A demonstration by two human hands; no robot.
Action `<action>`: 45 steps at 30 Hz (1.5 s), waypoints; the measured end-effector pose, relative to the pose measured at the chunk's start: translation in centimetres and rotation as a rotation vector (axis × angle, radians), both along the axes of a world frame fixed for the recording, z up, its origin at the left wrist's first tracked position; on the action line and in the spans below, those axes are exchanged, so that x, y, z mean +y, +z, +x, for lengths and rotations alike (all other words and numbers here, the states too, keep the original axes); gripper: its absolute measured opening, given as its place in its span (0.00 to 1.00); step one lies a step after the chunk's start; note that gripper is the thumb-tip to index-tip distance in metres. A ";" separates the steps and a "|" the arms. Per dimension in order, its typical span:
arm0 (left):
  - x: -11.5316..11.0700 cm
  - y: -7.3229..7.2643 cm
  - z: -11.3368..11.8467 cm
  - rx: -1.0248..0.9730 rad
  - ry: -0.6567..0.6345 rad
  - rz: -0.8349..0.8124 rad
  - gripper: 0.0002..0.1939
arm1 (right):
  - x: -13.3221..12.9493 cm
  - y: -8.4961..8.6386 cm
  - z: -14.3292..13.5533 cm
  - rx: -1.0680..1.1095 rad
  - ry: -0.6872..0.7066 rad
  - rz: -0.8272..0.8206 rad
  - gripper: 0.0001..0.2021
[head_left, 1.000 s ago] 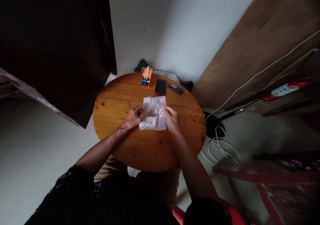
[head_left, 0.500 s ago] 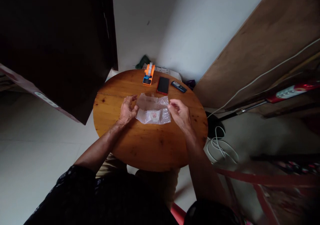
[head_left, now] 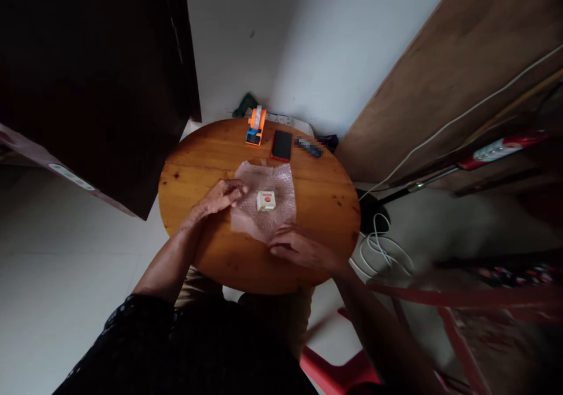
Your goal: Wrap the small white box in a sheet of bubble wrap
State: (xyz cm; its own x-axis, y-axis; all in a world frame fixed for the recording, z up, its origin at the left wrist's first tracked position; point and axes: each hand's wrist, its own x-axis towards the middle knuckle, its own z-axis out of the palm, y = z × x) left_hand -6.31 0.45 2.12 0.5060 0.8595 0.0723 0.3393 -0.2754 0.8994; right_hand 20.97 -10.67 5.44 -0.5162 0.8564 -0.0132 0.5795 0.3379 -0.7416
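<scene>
Bubble wrap has unfolded; squarish carton shows.

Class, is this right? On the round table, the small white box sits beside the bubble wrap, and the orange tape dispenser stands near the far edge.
Not quite: the small white box is not beside the bubble wrap but on top of it, as the head view shows. The orange tape dispenser stands near the far edge of the table.

Single head-worn view, facing forward and steeply down, fairly near, rounded brown wooden bench central, plain pale-grey wall beyond, right edge perhaps too dim to read.
</scene>
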 end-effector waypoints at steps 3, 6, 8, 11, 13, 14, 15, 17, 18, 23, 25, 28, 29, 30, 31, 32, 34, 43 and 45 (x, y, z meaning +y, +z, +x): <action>0.4 -1.0 0.2 0.074 -0.005 0.012 0.24 | 0.3 0.1 -0.4 -0.056 -0.011 -0.023 0.13; 0.6 -1.7 1.0 0.067 0.016 0.217 0.24 | 3.2 -0.4 -1.6 -0.081 -0.241 0.256 0.15; 0.5 -2.0 1.5 0.084 -0.012 0.334 0.29 | 5.4 -1.3 -2.6 -0.109 -0.292 0.354 0.26; 0.3 -2.5 2.2 0.234 -0.057 0.325 0.42 | 7.3 -2.8 -3.0 -0.128 -0.305 0.292 0.25; 0.2 -3.0 2.5 0.310 -0.089 0.323 0.47 | 7.4 -3.6 -1.5 -0.065 -0.436 0.305 0.21; 0.2 -3.1 2.6 0.338 -0.106 0.331 0.48 | 7.2 -3.8 -0.2 -0.016 -0.548 0.334 0.21; 0.2 -3.2 2.7 0.362 -0.121 0.344 0.49 | 7.0 -3.9 1.3 0.015 -0.660 0.370 0.21; 0.2 -3.3 2.9 0.414 -0.139 0.364 0.51 | 6.4 -3.8 4.6 -0.021 -0.830 0.427 0.22; 0.1 -3.2 2.9 0.439 -0.141 0.372 0.51 | 6.0 -3.7 6.1 -0.087 -0.872 0.415 0.22; -0.2 -2.7 2.8 0.525 -0.141 0.400 0.50 | 4.5 -3.0 8.9 -0.338 -0.865 0.473 0.31; -0.3 -2.6 2.8 0.541 -0.139 0.419 0.50 | 4.1 -2.8 7.5 -0.301 -0.834 0.577 0.30; -0.3 -2.7 2.9 0.544 -0.115 0.460 0.49 | 4.1 -3.0 3.6 -0.202 -0.613 0.608 0.23; -0.3 -2.7 2.9 0.542 -0.099 0.473 0.48 | 4.4 -3.2 2.2 -0.197 -0.522 0.588 0.22; -0.3 -2.8 2.9 0.543 -0.077 0.482 0.46 | 4.8 -3.5 0.9 -0.205 -0.428 0.554 0.23; -0.3 -2.8 2.9 0.550 -0.055 0.488 0.45 | 5.5 -3.8 -0.3 -0.225 -0.358 0.523 0.24; -0.3 -2.8 2.8 0.564 -0.034 0.488 0.43 | 6.2 -4.2 -1.2 -0.263 -0.329 0.493 0.26; -0.3 -2.9 2.8 0.608 0.007 0.475 0.41 | 7.8 -4.8 -2.2 -0.377 -0.351 0.429 0.27; 0.2 -3.1 2.9 0.661 0.090 0.456 0.41 | 9.9 -5.9 -1.4 -0.499 -0.461 0.367 0.24; 0.3 -2.9 2.5 0.649 0.084 0.457 0.40 | 9.1 -5.1 -1.0 -0.459 -0.463 0.374 0.23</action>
